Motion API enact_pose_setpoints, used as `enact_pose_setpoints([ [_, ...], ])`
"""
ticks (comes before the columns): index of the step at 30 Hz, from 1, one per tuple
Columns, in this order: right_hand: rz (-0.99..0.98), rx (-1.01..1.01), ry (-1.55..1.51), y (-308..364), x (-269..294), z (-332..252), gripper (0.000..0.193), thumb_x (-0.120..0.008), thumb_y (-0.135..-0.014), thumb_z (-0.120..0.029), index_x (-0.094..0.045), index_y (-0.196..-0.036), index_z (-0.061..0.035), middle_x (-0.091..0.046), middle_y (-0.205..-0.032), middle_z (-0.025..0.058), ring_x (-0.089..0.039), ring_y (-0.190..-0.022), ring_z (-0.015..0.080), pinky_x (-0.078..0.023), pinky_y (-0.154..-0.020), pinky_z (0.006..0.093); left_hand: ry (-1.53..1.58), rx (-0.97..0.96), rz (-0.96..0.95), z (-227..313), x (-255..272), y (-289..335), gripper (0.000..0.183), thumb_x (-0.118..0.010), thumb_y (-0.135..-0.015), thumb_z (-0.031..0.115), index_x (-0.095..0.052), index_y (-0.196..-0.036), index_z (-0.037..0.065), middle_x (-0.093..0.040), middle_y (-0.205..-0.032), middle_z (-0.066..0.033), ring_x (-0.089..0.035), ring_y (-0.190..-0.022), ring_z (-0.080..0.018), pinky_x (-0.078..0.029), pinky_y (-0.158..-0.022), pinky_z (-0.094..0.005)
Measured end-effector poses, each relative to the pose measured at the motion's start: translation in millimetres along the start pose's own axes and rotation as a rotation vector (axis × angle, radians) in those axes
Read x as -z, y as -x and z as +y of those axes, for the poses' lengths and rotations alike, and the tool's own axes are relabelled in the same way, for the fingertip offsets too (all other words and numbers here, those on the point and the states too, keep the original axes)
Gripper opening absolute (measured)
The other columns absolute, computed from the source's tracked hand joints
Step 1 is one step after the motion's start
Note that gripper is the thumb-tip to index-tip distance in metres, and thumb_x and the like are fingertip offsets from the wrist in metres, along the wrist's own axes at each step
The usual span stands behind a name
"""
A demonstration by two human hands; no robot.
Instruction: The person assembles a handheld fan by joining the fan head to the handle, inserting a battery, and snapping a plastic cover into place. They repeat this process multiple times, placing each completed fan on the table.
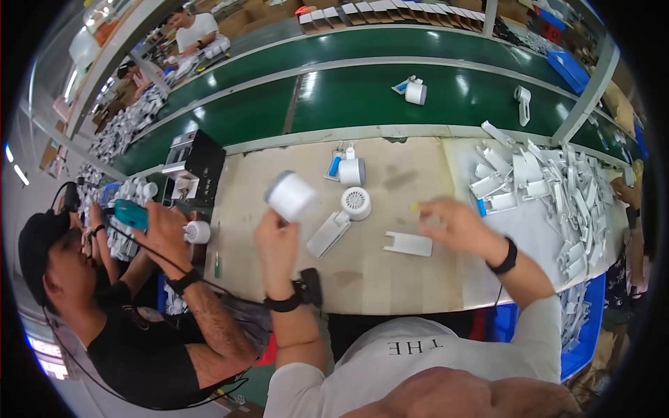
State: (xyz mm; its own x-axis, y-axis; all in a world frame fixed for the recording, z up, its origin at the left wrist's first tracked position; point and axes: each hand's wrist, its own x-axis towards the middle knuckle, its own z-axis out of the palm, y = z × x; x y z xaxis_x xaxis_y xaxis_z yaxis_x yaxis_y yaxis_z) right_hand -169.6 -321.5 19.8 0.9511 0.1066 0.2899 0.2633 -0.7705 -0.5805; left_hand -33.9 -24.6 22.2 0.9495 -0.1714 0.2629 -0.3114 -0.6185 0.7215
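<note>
My left hand (276,247) is closed around the lower side of a white cylindrical housing (296,198) with a grey rim, raised above the table and blurred. My right hand (456,224) hovers over the right half of the table, its thumb and index finger apart. A tiny yellow spot (414,207) shows at its fingertips; what it is I cannot make out. Below that hand lies a flat white plastic cover (408,244) with a notched end. Between my hands rests a white handheld fan body (356,203) with a round grille and a handle. Behind it lies another white housing (352,171) with a blue part (334,166) beside it.
A heap of white plastic parts (536,181) covers the table's right side. A green conveyor (348,97) runs behind, carrying white assemblies. At the left stand a black machine (195,167) and a co-worker holding a teal power tool (131,214). A blue bin (592,313) sits lower right.
</note>
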Motion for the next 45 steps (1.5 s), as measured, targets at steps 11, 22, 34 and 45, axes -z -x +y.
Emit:
enact_pose_setpoints([
  [11,0.328,-0.654,0.494,-215.8,-4.3,235.0,0.064,-0.051,-0.079,-0.055,-0.045,-0.128,-0.0138,-0.037,-0.129,0.0287,-0.056,-0.102,0.0396,-0.045,-0.087,0.0431,-0.504,0.142,-0.022,-59.5,-24.7,-16.8,0.049,-0.069,-0.070,0.020,-0.047,-0.111,0.002,-0.059,-0.095,-0.0205,-0.056,-0.088,-0.0380,-0.044,-0.073,-0.0458],
  [22,0.140,-0.817,0.285,-226.3,14.7,195.0,0.065,-0.066,-0.067,-0.029,-0.045,-0.122,-0.0045,-0.056,-0.110,0.0246,-0.054,-0.104,0.0360,-0.045,-0.089,0.0393,-0.463,-0.057,-0.013,-68.9,-30.3,-14.7,0.059,-0.068,-0.067,0.016,-0.045,-0.118,-0.002,-0.051,-0.112,-0.0192,-0.045,-0.106,-0.0356,-0.033,-0.094,-0.0446],
  [34,0.040,0.222,0.079,-74.6,54.5,-7.1,0.060,-0.059,-0.067,0.006,-0.043,-0.123,-0.0070,-0.047,-0.123,0.0120,-0.047,-0.117,0.0302,-0.038,-0.098,0.0373,1.172,0.092,-0.294,-3.5,-67.9,-3.5,0.041,-0.040,-0.096,0.029,-0.048,-0.122,-0.001,-0.056,-0.120,-0.0118,-0.051,-0.113,-0.0197,-0.040,-0.094,-0.0310],
  [45,0.180,0.483,0.204,15.4,65.3,-36.2,0.049,-0.076,-0.061,0.002,-0.051,-0.102,-0.0091,-0.054,-0.115,0.0105,-0.049,-0.116,0.0370,-0.045,-0.092,0.0423,1.796,0.160,-1.350,56.1,-105.3,54.3,0.083,-0.020,-0.085,0.070,-0.045,-0.126,0.002,-0.060,-0.103,-0.0196,-0.064,-0.084,-0.0291,-0.052,-0.068,-0.0372],
])
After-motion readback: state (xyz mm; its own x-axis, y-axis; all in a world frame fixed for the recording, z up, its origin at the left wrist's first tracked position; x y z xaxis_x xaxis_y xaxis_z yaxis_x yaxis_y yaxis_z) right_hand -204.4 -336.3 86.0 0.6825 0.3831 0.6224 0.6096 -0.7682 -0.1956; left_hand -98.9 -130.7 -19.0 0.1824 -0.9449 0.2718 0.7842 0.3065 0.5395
